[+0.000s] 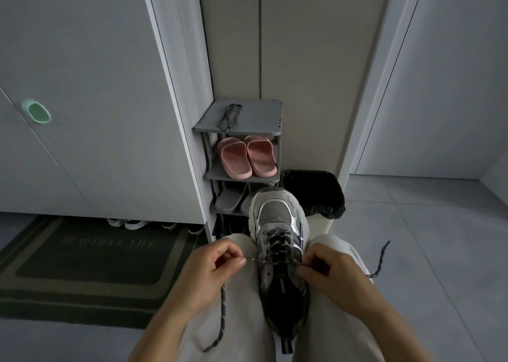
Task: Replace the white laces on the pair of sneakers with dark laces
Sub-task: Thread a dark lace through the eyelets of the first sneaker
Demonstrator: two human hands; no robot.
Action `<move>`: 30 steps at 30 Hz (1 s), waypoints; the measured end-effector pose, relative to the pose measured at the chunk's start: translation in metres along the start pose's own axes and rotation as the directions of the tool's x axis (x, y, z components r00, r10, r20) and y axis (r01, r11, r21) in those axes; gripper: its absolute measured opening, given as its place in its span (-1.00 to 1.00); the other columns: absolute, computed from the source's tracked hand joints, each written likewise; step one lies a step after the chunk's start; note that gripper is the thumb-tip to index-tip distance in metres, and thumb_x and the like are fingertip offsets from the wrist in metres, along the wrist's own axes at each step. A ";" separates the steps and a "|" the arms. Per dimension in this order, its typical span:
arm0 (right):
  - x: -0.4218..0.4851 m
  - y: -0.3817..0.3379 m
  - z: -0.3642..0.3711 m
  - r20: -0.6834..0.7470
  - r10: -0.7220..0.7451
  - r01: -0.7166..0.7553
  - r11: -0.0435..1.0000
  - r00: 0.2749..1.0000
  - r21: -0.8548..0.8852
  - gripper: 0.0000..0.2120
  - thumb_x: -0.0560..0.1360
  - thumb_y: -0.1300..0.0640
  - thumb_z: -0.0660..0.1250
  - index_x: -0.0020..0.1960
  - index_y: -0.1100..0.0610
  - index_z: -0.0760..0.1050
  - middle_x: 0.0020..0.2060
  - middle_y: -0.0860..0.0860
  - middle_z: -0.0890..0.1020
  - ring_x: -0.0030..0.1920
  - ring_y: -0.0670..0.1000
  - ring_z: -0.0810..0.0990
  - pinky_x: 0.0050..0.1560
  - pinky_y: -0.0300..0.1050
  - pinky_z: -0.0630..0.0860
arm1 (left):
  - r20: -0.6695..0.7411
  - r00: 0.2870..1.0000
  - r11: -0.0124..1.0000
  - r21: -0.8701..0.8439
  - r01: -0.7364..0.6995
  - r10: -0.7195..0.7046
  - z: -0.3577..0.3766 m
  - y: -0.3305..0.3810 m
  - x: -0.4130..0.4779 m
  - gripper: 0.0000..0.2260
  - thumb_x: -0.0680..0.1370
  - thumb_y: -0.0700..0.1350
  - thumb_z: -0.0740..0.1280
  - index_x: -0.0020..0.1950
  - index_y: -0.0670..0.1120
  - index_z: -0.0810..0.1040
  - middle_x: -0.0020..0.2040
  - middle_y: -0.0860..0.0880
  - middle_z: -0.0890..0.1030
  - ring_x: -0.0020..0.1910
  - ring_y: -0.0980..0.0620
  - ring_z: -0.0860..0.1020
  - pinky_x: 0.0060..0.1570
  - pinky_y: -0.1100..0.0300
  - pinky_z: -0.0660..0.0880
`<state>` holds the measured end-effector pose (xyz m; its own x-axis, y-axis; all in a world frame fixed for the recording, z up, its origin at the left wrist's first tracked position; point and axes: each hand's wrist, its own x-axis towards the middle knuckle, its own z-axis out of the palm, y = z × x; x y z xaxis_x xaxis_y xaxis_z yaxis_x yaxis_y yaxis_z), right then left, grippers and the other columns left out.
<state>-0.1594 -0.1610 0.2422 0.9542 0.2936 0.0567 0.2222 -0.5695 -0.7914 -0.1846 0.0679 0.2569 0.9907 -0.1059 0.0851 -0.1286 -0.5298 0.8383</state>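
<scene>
Between knees (327, 242), grey-silver mesh sneaker (277, 216) wedged steady; left hand (211, 268), right hand (332, 276) each pinch dark speckled lace (222, 315) beside eyelets for threading

Loose pale cream trousers (242, 320) on both legs; forearms (167, 317) bare

Grey-silver sneaker (277, 224) on lap (242, 301), toe away, dark lace (275, 247) partly threaded; second dark lace (230, 115) atop rack (264, 111).
</scene>
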 end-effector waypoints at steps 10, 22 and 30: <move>0.002 0.003 -0.003 -0.038 0.027 -0.024 0.996 0.999 0.084 -0.80 0.43 0.17 0.40 -0.30 0.00 0.44 -0.41 -0.08 0.51 -0.36 -0.20 0.45 -0.31 -0.37 0.39 | -0.111 0.994 0.974 0.221 0.048 -0.024 0.024 -0.021 -0.001 -0.78 0.45 0.02 0.40 0.00 0.05 0.41 -0.08 0.13 0.47 -0.14 0.24 0.47 -0.16 0.39 0.41; -0.003 0.013 -0.030 -0.306 0.216 -0.180 0.973 0.927 0.141 -0.81 0.42 0.28 0.40 -0.29 0.06 0.48 -0.51 -0.08 0.51 -0.49 -0.16 0.42 -0.41 -0.35 0.36 | -0.229 0.960 0.962 0.253 -0.100 0.160 0.051 -0.016 0.007 -0.64 0.34 -0.14 0.44 -0.02 0.09 0.34 -0.08 0.15 0.45 -0.08 0.15 0.46 -0.06 0.31 0.38; -0.002 -0.038 -0.027 -0.008 0.136 -0.076 0.598 0.991 0.798 -0.83 0.30 0.13 0.37 -0.29 0.22 0.46 -0.49 0.10 0.52 -0.59 -0.10 0.34 -0.60 -0.34 0.27 | 0.240 0.971 0.963 -0.262 0.070 -0.006 0.104 0.045 -0.027 -0.75 0.30 0.15 0.40 -0.07 0.26 0.46 -0.19 0.13 0.60 -0.24 0.08 0.56 -0.10 0.24 0.48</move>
<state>-0.1640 -0.1602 0.2888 0.9772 0.2071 -0.0469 -0.0993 0.2502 -0.9631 -0.2215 -0.0406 0.2365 0.9521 -0.3014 -0.0512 -0.0427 -0.2971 0.9539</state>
